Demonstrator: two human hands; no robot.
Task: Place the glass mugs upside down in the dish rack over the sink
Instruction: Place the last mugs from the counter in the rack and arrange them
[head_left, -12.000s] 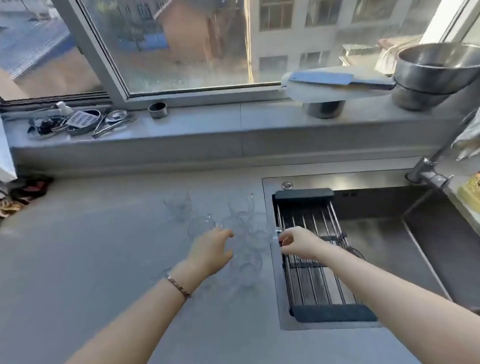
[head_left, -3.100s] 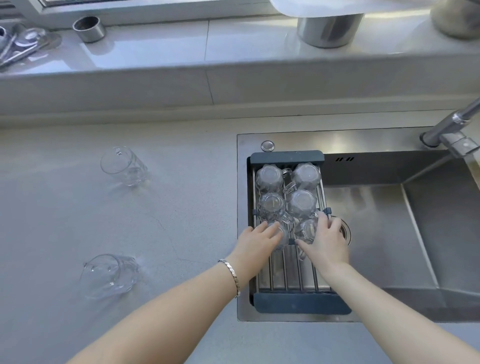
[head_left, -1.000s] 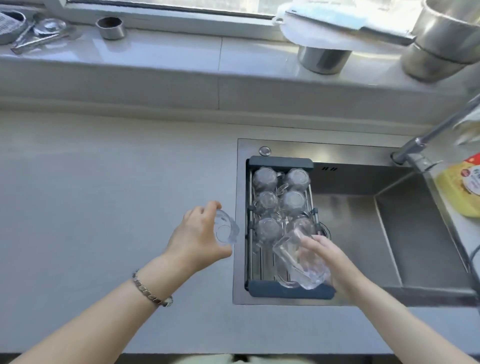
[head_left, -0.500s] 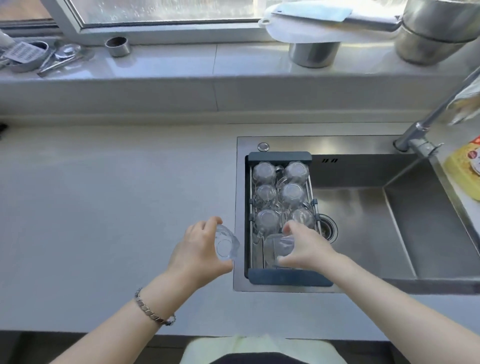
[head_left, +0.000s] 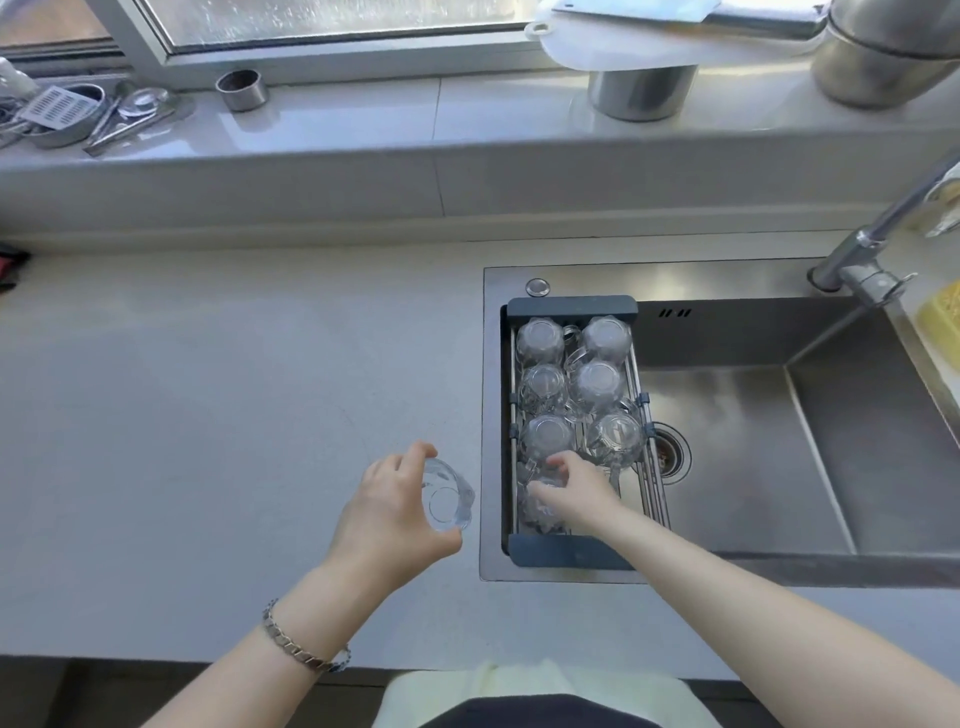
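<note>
The step in hand looks like the seating of a seventh glass mug (head_left: 540, 506) in the dish rack (head_left: 570, 552), which spans the left end of the sink (head_left: 727, 467) in the lower middle of the frame. The right hand (head_left: 574, 491) reaches in from the lower right, its fingers (head_left: 558, 460) closed around this mug in the near left slot, just below the six upturned mugs (head_left: 597, 382) that stand base-up in three pairs further up the rack. The left hand (head_left: 387, 512), left of the rack over the table (head_left: 208, 415), holds an eighth mug (head_left: 447, 501) pinched between thumb and fingers, tilted on its side with one round end turned toward the camera. By my reading the next move calls for the right hand to let go once its mug sits steady, then for the left mug to be turned mouth-down and set in the one free slot, near right, without knocking its neighbours. Much is hard to make out: clear glass over metal bars blurs the seventh mug, so I cannot tell whether it rests fully inverted or touches the bars. The free slot is partly covered by the right wrist, and the faucet (head_left: 878, 234) is cut off at the right edge.
</note>
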